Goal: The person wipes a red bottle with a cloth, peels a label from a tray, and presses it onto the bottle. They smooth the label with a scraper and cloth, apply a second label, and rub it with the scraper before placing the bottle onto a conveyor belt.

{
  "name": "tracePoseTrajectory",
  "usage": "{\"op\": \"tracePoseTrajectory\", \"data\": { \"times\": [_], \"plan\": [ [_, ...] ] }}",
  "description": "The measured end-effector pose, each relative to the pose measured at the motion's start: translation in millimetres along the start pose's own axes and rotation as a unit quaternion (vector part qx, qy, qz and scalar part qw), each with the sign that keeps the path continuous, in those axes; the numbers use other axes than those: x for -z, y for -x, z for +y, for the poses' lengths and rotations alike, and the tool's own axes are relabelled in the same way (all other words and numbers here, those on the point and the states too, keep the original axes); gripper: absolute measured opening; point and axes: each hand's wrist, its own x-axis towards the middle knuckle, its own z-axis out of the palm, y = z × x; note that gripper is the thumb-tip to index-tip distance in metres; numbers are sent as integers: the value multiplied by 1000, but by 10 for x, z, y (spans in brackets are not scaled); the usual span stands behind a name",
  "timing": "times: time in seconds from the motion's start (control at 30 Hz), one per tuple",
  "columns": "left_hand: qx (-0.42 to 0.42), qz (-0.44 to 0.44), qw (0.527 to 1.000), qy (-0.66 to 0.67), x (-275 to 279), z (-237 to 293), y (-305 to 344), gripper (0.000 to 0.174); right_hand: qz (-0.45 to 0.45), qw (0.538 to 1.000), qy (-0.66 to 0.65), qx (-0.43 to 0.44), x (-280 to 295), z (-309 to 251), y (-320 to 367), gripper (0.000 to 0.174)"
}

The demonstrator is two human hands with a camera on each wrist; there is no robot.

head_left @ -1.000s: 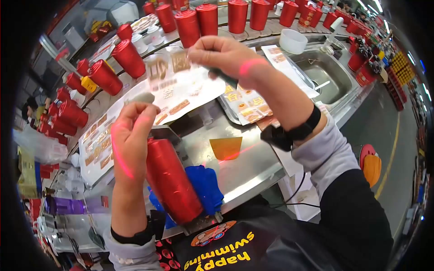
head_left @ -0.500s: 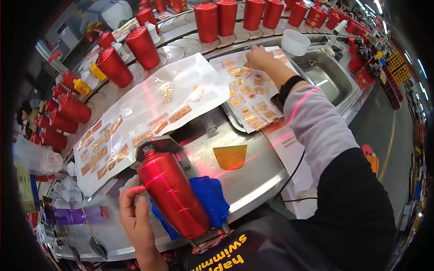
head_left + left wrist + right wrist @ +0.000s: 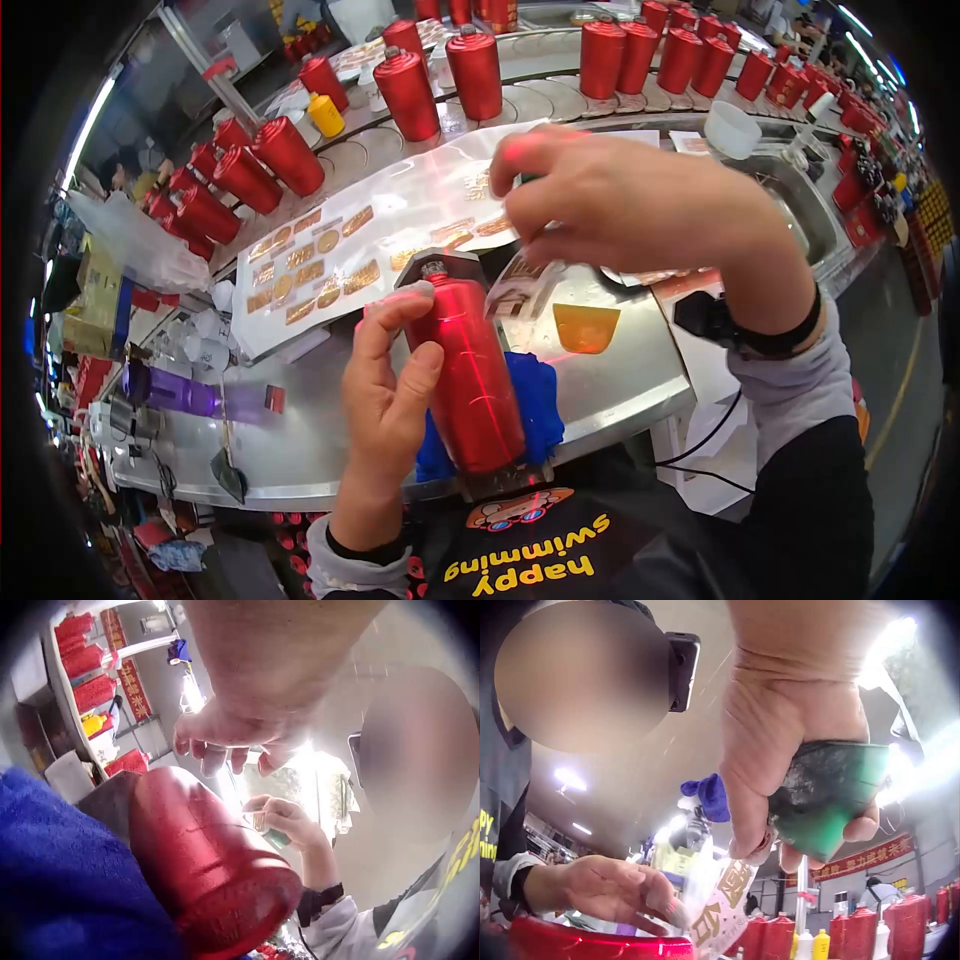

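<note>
A red bottle (image 3: 465,375) lies tilted on a blue cloth (image 3: 540,400) in front of the person. My left hand (image 3: 388,395) is at its left side, fingers loosely bent near the shoulder, with pale covers on some fingertips. Over the bottle's right side, my right hand (image 3: 640,205) pinches a clear sticker (image 3: 515,290) with gold characters between thumb and finger. In the right wrist view, that sticker (image 3: 724,904) hangs down close to the left fingers. A dark green scraper (image 3: 825,802) is tucked in the same right palm.
White sheets with gold stickers (image 3: 330,270) lie behind the bottle. An orange trapezoid piece (image 3: 585,328) rests on the metal table to the right. Red bottles (image 3: 405,95) line the conveyor at the back. A sink (image 3: 800,205) is at far right, a purple bottle (image 3: 175,390) at left.
The right hand went from above the bottle to the sticker sheet at the back right, then came back with a gold sticker. The left hand lowered to the bottle's side.
</note>
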Motion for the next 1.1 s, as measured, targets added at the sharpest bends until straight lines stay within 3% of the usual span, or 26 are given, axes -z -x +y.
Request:
{"op": "tracePoseTrajectory", "data": {
  "times": [0.03,0.07,0.17,0.3,0.43,0.53,0.57,0.73,0.77,0.87,0.9,1.0,1.1],
  "plan": [
    [-3,5,999,43,-56,24,-2,30,-31,999,-17,-27,-6,-92,-36,17],
    [-21,-12,1000,-18,-90,76,-29,30,-62,996,-34,-52,0,-225,-92,17],
    [-68,-53,982,-166,-128,192,-134,28,6,998,-55,6,-162,-343,-160,18],
    [-86,-22,989,-115,-123,132,-74,17,90,994,-65,5,-295,-341,-47,18],
    [-31,0,998,-53,-87,32,62,13,140,950,-249,-127,-477,-391,198,35],
    [-18,14,1000,-18,-121,28,128,11,210,929,-301,-48,-858,-398,247,36],
    [-33,-4,999,-41,-109,-20,140,16,190,918,-337,-88,-804,-537,243,29],
    [-54,-54,995,-64,-30,-47,296,48,224,926,-285,-101,-904,-634,248,11],
    [-48,-79,993,-76,38,-54,374,74,220,930,-272,-109,-882,-647,287,11],
    [-98,-109,948,-281,68,-9,689,97,199,941,-250,-111,-818,-622,388,12],
    [-42,-133,942,-304,45,-52,822,106,188,945,-245,-107,-798,-617,400,13],
    [2,-106,967,-231,34,-206,890,108,160,948,-256,-96,-739,-640,354,15],
    [-28,-103,971,-215,106,-342,897,111,162,945,-276,-64,-622,-633,215,15]
  ]
}}
